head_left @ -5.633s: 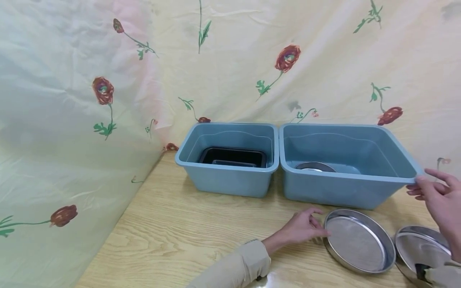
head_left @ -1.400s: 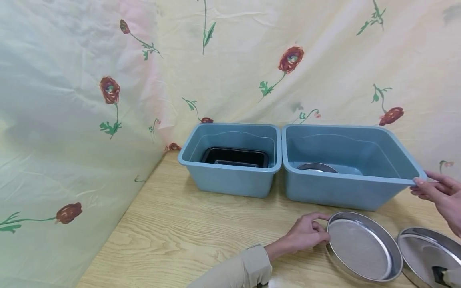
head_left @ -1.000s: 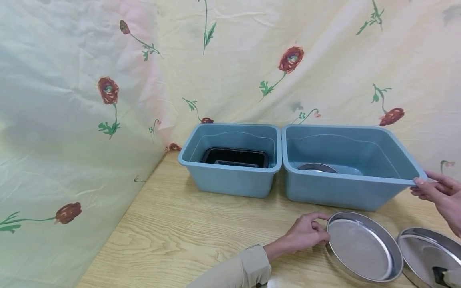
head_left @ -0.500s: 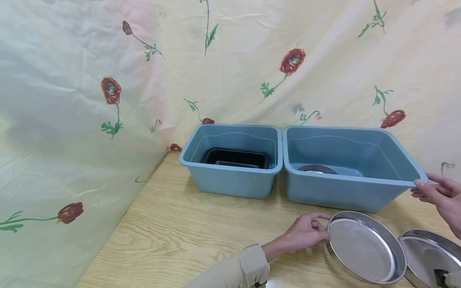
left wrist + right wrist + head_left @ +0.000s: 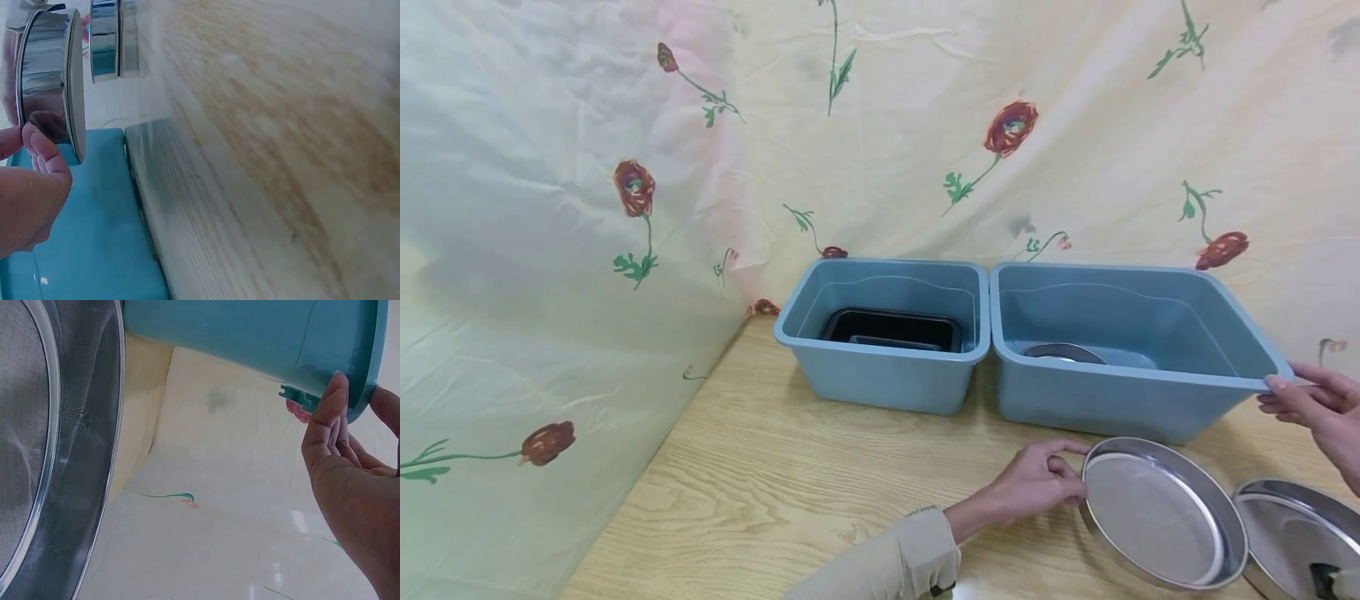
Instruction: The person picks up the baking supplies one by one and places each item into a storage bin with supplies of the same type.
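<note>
The pan (image 5: 1163, 512) lies near the table's (image 5: 775, 500) front edge, just before the right bin (image 5: 1120, 408). My left hand (image 5: 1037, 483) pinches its left rim with curled fingers. My right hand (image 5: 1311, 404) grips the bin's right front corner. I should lift the pan level and clear the bin wall, with the bin steady.

The second steel pan (image 5: 1296, 533) is cut by the right edge of the head view. Bin walls hide most of the black tray (image 5: 891, 327) and the small steel dish (image 5: 1063, 352).
</note>
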Demonstrator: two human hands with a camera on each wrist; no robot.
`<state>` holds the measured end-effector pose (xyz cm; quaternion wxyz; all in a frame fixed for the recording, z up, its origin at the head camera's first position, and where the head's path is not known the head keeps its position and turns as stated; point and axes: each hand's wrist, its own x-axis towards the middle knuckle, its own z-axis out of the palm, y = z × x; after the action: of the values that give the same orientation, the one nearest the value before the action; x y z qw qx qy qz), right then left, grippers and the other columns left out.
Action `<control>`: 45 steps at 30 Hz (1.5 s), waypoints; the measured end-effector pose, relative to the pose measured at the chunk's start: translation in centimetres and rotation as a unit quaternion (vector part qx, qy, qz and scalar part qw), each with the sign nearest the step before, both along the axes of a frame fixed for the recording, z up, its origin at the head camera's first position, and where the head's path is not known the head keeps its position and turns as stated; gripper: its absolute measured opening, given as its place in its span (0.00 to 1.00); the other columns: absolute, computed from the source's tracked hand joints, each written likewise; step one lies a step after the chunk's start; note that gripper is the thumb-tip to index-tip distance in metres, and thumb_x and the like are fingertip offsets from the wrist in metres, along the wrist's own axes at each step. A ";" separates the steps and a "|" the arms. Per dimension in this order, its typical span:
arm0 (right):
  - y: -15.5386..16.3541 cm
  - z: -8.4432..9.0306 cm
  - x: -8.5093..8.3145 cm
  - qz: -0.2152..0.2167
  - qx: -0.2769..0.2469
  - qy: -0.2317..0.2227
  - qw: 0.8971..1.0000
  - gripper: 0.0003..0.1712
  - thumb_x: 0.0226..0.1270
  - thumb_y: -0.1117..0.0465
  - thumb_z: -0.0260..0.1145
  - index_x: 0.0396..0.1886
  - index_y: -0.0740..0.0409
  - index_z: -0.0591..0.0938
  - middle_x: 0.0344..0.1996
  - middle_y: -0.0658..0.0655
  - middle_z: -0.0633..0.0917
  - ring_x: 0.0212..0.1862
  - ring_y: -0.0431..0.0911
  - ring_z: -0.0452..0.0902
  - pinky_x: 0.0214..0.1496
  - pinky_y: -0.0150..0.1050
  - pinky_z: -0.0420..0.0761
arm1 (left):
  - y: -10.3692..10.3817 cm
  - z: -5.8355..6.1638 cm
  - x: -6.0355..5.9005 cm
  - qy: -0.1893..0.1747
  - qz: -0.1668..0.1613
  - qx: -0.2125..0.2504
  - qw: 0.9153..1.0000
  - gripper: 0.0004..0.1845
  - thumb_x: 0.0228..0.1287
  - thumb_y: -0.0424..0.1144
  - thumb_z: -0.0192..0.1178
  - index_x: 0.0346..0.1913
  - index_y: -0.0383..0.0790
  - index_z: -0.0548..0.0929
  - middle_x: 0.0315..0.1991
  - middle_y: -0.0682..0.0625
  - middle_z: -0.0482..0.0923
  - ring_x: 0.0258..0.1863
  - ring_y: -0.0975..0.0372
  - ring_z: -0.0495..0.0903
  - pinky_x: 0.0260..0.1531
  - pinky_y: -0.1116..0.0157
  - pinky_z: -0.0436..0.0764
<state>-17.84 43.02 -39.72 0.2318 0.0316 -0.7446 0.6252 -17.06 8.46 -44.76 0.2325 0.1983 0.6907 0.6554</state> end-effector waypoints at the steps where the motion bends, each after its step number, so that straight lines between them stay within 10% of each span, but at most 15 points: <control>1: 0.1 -0.1 0.0 0.008 -0.012 0.005 1.000 0.25 0.76 0.76 0.58 0.46 0.36 0.83 0.25 0.39 0.88 0.24 0.31 0.84 0.27 0.21 0.78 | 0.0 0.1 0.0 0.000 -0.001 -0.001 1.000 0.25 0.62 0.22 0.64 0.63 0.39 0.82 0.24 0.57 0.82 0.23 0.72 0.79 0.31 0.73 0.79; 13: -0.2 -0.5 0.2 0.048 -0.092 0.038 0.994 0.24 0.75 0.79 0.56 0.46 0.45 0.87 0.24 0.46 0.89 0.24 0.34 0.86 0.27 0.22 0.78 | -0.5 1.0 -0.7 -0.003 -0.007 -0.005 1.000 0.24 0.65 0.24 0.64 0.64 0.41 0.81 0.26 0.55 0.82 0.24 0.69 0.80 0.35 0.71 0.81; 45: 0.8 -1.4 -0.5 0.044 -0.062 0.040 0.996 0.23 0.76 0.77 0.56 0.48 0.44 0.85 0.26 0.45 0.90 0.25 0.33 0.86 0.27 0.23 0.79 | -0.8 2.6 -1.1 -0.003 -0.020 0.029 0.999 0.24 0.67 0.22 0.63 0.64 0.36 0.80 0.27 0.52 0.83 0.25 0.70 0.80 0.35 0.71 0.82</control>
<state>-18.35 43.79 -41.11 0.2352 0.0753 -0.6923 0.6780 -18.21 7.71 -42.18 0.2417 0.2170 0.6668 0.6708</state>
